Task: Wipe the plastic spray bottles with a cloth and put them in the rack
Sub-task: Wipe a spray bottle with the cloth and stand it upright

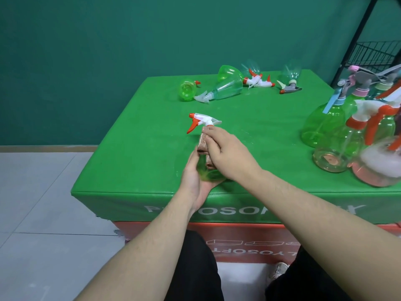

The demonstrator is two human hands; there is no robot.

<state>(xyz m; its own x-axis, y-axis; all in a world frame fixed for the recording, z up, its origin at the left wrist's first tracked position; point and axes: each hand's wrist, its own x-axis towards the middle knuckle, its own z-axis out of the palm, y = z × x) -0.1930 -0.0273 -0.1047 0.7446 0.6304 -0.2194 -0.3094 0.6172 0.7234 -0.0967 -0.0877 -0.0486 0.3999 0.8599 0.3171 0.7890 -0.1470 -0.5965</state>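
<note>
Left hand (195, 181) cups the base of a clear spray bottle (208, 170) lying over the near edge of the green table (141, 148), its orange-and-white trigger head pointing away. Right hand (225, 155) presses a brownish cloth (202, 144) around the bottle's body. 5 more bottles (227, 85) lie at the far end, and the black wire rack (373, 53) stands at right.

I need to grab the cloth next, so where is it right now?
In the head view the brown cloth is at the green table's near centre, pressed by the right hand onto the spray bottle that the left hand holds.
</note>
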